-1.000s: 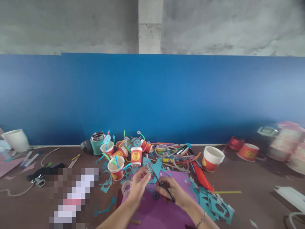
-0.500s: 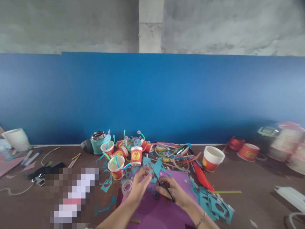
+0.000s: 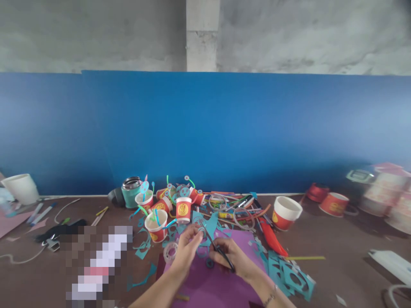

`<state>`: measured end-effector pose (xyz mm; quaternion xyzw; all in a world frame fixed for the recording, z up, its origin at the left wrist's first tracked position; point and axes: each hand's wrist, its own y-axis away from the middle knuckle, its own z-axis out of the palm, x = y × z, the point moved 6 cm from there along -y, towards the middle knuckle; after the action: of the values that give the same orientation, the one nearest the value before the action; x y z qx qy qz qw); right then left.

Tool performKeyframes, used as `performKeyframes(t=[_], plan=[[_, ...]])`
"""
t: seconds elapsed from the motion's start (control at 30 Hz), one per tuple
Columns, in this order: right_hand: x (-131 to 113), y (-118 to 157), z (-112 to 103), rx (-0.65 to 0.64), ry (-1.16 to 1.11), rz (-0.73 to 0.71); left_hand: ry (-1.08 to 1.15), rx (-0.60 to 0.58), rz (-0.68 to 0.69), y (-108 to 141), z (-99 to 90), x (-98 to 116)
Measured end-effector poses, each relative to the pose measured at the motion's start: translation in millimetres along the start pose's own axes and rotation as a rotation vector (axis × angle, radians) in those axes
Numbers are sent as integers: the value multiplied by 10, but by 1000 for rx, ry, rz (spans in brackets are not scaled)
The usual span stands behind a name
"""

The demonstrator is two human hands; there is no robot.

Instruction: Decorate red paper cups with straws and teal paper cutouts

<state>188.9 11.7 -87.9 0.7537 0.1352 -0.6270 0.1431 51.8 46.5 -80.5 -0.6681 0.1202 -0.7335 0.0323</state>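
Note:
Between the thumb and fingers of my left hand (image 3: pixel 189 244) is a small piece of blue paper (image 3: pixel 202 232) with round shapes on it. My right hand (image 3: pixel 229 256) is wrapped round the dark handles of a pair of scissors (image 3: pixel 221 254), whose blades point up and left to the paper. Under both hands lies a purple sheet (image 3: pixel 205 282). A roll of clear tape (image 3: pixel 170 252) is just left of my left hand, and a small dark ring (image 3: pixel 209 263) rests on the sheet below the scissors.
Red and white paper cups (image 3: pixel 156 225) with bent straws stand behind my left hand, near a teal flask (image 3: pixel 131 192). Cut blue scraps (image 3: pixel 295 277), a red pouch (image 3: pixel 272 238) and stacked cups (image 3: pixel 287 213) lie to the right. A blue partition (image 3: pixel 205 132) stands behind.
The scissor blades and the blue paper have shifted very slightly in my hands. Both hands keep nearly the same place and grip.

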Motion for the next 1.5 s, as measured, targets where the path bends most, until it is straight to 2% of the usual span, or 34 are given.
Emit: performKeyframes(t=[0.2,0.7,0.93,1.37,1.5], plan=[[-74,18,8,-7,5,-33,-86,2,15,3,-1,34],[-43,10,-6,20,5,4,17,7,5,14,-1,17],[-44,25,13,-3,-20,9,-73,-39,78,-3,18,61],[-34,10,-6,23,-3,17,12,19,2,5,-7,2],[-31,8,5,18,-1,8,21,-15,-7,11,18,-11]])
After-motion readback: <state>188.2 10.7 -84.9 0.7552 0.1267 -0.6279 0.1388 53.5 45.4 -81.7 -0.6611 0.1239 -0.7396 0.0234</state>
